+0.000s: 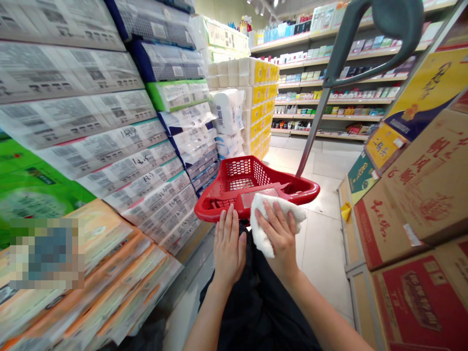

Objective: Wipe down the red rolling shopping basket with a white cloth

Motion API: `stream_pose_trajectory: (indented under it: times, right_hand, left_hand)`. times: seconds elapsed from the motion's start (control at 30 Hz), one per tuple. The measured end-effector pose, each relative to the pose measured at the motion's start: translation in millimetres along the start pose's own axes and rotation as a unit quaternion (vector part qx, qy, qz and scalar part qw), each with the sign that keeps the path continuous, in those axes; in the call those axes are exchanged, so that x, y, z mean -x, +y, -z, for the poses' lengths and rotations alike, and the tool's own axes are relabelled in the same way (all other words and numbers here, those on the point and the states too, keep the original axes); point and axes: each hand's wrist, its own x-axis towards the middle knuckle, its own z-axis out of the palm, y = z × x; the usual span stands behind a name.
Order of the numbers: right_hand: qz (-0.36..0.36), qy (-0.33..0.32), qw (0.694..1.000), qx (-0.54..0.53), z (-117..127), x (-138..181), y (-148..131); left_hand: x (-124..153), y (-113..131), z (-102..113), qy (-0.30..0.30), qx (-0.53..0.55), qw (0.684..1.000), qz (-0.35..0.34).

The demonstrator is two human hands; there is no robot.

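Observation:
A red plastic shopping basket (pixel 219 195) with perforated walls stands before my knees, and a long grey pull handle (pixel 331 73) rises from its right side. My left hand (pixel 230 243) lies with its fingers stretched out, the tips at the basket's near rim. Under my right hand (pixel 280 234) is a white cloth (pixel 263 243), pressed against the near rim beside a flat label panel (pixel 256 195). The fingers of that hand spread over the cloth; its thumb is hidden. Inside the basket, the visible part shows only its mesh walls and bottom.
Stacked tissue packs (pixel 120 141) line the left side, with orange-wrapped packs (pixel 120 273) nearer me. Cardboard cartons (pixel 420 185) are piled along the right. Pale floor tiles (pixel 321 243) run between them toward product shelves (pixel 329 102) at the back.

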Motion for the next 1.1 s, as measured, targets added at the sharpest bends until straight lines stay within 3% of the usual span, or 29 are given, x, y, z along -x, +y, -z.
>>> stream_pose_trajectory:
  times: [0.13,0.23,0.47,0.83,1.1]
  right_hand:
    - [0.037,-0.031,0.999,-0.019,-8,-1,-19]
    - [0.046,-0.039,0.998,-0.018,-8,-1,-17]
    - [0.052,-0.047,0.997,-0.010,6,0,10]
    - [-0.015,0.051,0.998,0.025,17,14,67]
    - [-0.065,0.056,0.996,0.011,2,10,29]
  left_hand:
    - [0,-2,1,-0.005,0.000,1.000,-0.013]
    - [0,-2,2,-0.012,-0.002,1.000,-0.014]
    - [-1,1,2,-0.008,-0.005,1.000,0.001]
    - [-1,2,1,-0.013,0.013,1.000,0.010]
    - [-1,1,2,-0.007,0.010,1.000,0.008]
